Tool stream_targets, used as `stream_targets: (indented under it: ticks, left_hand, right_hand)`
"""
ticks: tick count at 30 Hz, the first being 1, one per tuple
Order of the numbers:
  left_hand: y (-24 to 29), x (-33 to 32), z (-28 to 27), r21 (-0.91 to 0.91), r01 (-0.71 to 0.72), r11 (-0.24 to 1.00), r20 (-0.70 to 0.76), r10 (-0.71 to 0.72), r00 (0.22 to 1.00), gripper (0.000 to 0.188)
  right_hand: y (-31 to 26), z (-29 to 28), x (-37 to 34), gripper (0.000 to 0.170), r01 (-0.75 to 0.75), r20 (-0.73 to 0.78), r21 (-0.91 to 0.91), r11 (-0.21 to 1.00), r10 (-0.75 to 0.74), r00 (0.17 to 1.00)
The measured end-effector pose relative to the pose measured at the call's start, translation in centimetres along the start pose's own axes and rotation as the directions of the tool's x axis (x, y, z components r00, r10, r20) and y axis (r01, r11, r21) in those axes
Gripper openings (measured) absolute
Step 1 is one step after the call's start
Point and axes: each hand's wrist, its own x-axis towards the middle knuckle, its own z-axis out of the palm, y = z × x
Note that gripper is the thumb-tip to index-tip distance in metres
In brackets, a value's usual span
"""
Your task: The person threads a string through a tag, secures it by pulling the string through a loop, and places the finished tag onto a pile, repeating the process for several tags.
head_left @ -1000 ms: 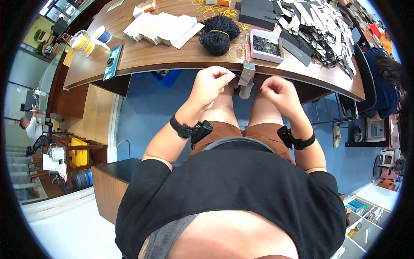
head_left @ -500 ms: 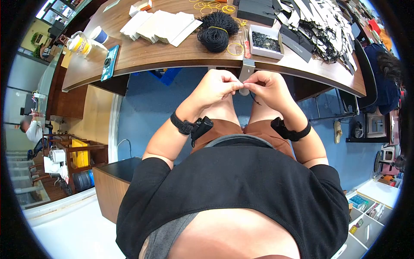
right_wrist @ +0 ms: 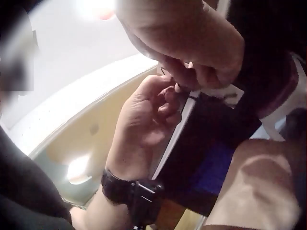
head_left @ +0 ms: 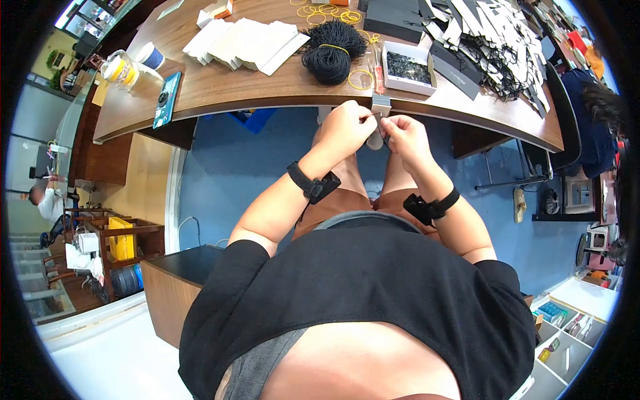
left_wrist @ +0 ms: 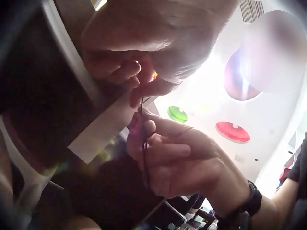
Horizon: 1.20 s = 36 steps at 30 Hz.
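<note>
Just in front of the table edge, my left hand (head_left: 347, 128) and right hand (head_left: 407, 139) meet with their fingertips close together. A thin black cord (left_wrist: 143, 134) runs between them, pinched by the thumb and fingers of both hands, and its lower part lies along the right hand's fingers in the left wrist view. A small loop of the cord (right_wrist: 164, 72) stands up above the left fingertips in the right wrist view. Right beyond the hands, a grey metal block (head_left: 381, 105) sits at the table edge.
On the table (head_left: 220, 100) lie a tied bundle of black cord (head_left: 331, 57), a white box of small black pieces (head_left: 408, 69), a red-handled tool (head_left: 379, 79), stacked white cards (head_left: 247, 43), yellow rubber bands (head_left: 327, 13), a phone (head_left: 167, 100) and a heap of black-and-white tags (head_left: 497, 53).
The hands were apart a second ago, then the right came in to meet the left. Both have since moved slightly forward, up to the metal block, with the cord between them.
</note>
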Motion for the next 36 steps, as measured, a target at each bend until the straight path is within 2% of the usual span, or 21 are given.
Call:
stream_targets:
  ticks: [2, 5, 8, 9, 10, 12, 13, 16, 17, 20, 23, 26, 29, 32, 35, 36]
  left_hand:
    - [0.3, -0.3, 0.3, -0.07, 0.009, 0.998, -0.006, -0.01, 1.0, 0.017]
    - [0.1, -0.5, 1.0, -0.309, 0.114, 0.944, 0.078, -0.094, 0.992, 0.016]
    - [-0.6, -0.5, 1.5, -0.369, 0.066, 0.927, 0.039, -0.056, 0.998, 0.017]
    - [-0.5, -0.5, 1.4, -0.349, 0.065, 0.935, 0.03, -0.058, 0.998, 0.016]
    - [-0.2, -0.7, 1.4, -0.329, 0.064, 0.942, 0.021, -0.06, 0.998, 0.016]
    - [-0.1, -0.9, 1.4, -0.294, 0.07, 0.953, 0.021, -0.067, 0.998, 0.015]
    - [-0.2, -1.1, 1.5, -0.278, 0.077, 0.957, 0.031, -0.072, 0.997, 0.015]
    - [-0.1, -1.7, 1.4, -0.29, 0.113, 0.951, 0.054, -0.101, 0.993, 0.015]
    - [0.0, -1.7, 1.3, -0.303, 0.126, 0.945, 0.059, -0.113, 0.992, 0.015]
    - [-0.2, -2.0, 1.2, -0.256, 0.172, 0.951, 0.112, -0.147, 0.983, 0.017]
    - [0.2, -2.1, 0.8, -0.243, 0.204, 0.948, 0.142, -0.173, 0.975, 0.018]
    - [-0.5, -2.1, 1.5, -0.261, 0.19, 0.946, 0.136, -0.159, 0.978, 0.02]
    - [0.6, -2.1, 0.7, -0.238, 0.257, 0.937, 0.18, -0.217, 0.959, 0.02]
    - [-0.1, -2.0, 1.4, -0.261, 0.271, 0.926, 0.194, -0.224, 0.955, 0.019]
    - [-1.4, -2.3, 3.1, -0.387, 0.208, 0.898, 0.08, -0.192, 0.978, 0.02]
    - [-1.4, -2.2, 3.1, -0.373, 0.204, 0.905, 0.085, -0.186, 0.979, 0.02]
  right_hand:
    - [0.5, -0.5, 0.1, 0.015, -0.228, 0.146, 0.155, 0.961, 0.206, 0.968]
    - [2.3, -1.5, 0.9, 0.016, -0.431, 0.311, 0.298, 0.852, 0.34, 0.888]
    - [1.1, -0.7, 0.1, 0.012, -0.236, 0.076, 0.072, 0.969, 0.231, 0.97]
    - [1.0, 0.1, 0.1, 0.01, 0.117, -0.093, -0.155, 0.981, -0.132, 0.987]
    - [0.3, 0.1, 0.0, 0.013, 0.46, -0.124, -0.454, 0.763, -0.566, 0.815]
    - [-2.6, 0.5, -2.0, 0.02, 0.474, -0.111, -0.64, 0.606, -0.682, 0.722]
    - [-3.3, 0.7, -2.0, 0.025, 0.553, 0.034, -0.749, 0.365, -0.812, 0.583]
    - [-3.3, 0.1, -1.1, 0.025, 0.642, 0.343, -0.766, -0.012, -0.853, 0.393]
    - [-3.3, 0.3, -1.4, 0.024, 0.656, 0.336, -0.755, -0.001, -0.859, 0.386]
    - [-3.3, 0.4, -1.3, 0.022, 0.658, 0.306, -0.748, 0.091, -0.832, 0.463]
    - [-3.2, 0.5, -0.5, 0.018, 0.592, 0.255, -0.801, 0.088, -0.845, 0.47]
    - [-3.5, 0.2, -0.8, 0.017, 0.597, 0.345, -0.802, 0.011, -0.808, 0.478]
    - [-3.8, 0.4, -1.0, 0.016, 0.616, 0.36, -0.788, -0.015, -0.822, 0.44]
    - [-4.1, 0.7, -1.2, 0.014, 0.596, 0.324, -0.801, 0.05, -0.802, 0.502]
    - [-4.0, 0.6, -1.4, 0.015, 0.608, 0.33, -0.792, 0.061, -0.795, 0.509]
    - [-4.0, 0.6, -1.5, 0.014, 0.604, 0.342, -0.797, 0.027, -0.803, 0.487]
